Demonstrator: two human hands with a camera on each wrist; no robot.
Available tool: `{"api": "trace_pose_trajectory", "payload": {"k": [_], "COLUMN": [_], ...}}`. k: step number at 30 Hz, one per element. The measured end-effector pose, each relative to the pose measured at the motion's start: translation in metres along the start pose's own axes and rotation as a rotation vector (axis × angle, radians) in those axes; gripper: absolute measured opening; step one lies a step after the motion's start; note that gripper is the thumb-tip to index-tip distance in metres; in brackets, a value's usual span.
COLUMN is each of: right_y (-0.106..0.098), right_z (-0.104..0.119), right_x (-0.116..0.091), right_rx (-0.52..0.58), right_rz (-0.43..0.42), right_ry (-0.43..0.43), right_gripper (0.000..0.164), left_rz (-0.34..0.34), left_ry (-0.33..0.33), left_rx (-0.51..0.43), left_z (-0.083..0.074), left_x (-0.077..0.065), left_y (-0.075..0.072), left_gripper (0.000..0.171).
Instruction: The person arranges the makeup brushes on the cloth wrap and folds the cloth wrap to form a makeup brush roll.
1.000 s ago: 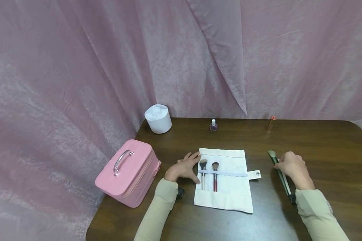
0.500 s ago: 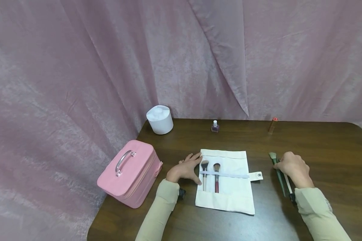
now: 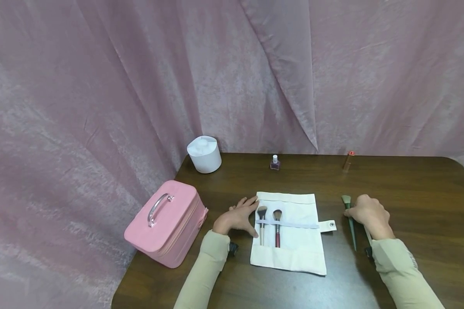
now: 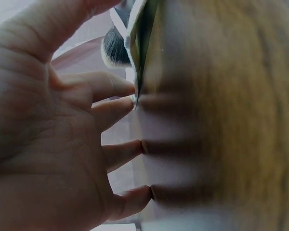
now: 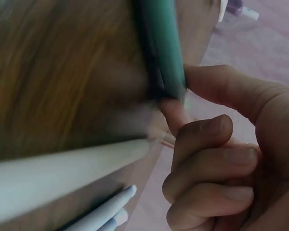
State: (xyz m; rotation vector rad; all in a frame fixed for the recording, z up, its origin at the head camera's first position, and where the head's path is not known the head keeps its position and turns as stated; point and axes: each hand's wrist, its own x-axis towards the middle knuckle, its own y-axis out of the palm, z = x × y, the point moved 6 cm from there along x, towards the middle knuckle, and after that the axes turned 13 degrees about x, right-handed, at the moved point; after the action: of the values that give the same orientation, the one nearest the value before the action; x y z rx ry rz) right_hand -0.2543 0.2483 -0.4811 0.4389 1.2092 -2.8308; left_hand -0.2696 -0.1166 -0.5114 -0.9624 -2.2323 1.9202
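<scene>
In the head view a white fabric brush roll lies unfolded on the table, a snap tab at its right side. Under its elastic band sit a white-handled makeup brush and a red-handled one. My left hand rests spread at the roll's left edge, fingertips touching the edge and the tabletop in the left wrist view. To the right of the roll, my right hand pinches a green makeup brush between thumb and index finger, other fingers curled. Beside it lies a white handle, partly hidden by the hand in the head view.
A pink vanity case with a metal handle stands at the left. Along the back are a white round container, a nail polish bottle and an orange-capped tube. More pale handles show in the right wrist view.
My right hand has shifted slightly left with the green brush, whose handle has swung away from the white one beside it. The left hand stays at the roll's edge.
</scene>
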Motion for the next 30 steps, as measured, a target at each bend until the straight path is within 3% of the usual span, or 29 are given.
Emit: {"api": "trace_pose_trajectory", "payload": {"k": [6,15,19,25,30], "right_y": [-0.002,-0.010,-0.009,-0.005,-0.004], "right_z": [0.008,0.024,0.034,0.044,0.051], "right_x": [-0.002,-0.008,-0.009,-0.008,-0.008], "right_rx": [0.020,0.071,0.216,0.520,0.689], "right_rz": [-0.016,-0.010,-0.002,0.022,0.042], "right_ry": [-0.022,-0.086,-0.140,-0.130,-0.139], "right_gripper": [0.043,0.031,0.029,0.025,0.022], "left_rz": [0.004,0.006,0.005,0.004,-0.001], "left_ry": [0.001,-0.006,-0.007,-0.009,-0.010], "left_rx": [0.000,-0.022,-0.012,0.000,-0.014], "left_z": [-0.001,-0.002,-0.002,-0.003,-0.003], "left_x": [0.000,-0.002,-0.002,-0.002,-0.002], "left_y": [-0.001,-0.002,-0.001,-0.001,-0.002], "left_gripper": [0.110,0.110,0.109,0.109,0.109]}}
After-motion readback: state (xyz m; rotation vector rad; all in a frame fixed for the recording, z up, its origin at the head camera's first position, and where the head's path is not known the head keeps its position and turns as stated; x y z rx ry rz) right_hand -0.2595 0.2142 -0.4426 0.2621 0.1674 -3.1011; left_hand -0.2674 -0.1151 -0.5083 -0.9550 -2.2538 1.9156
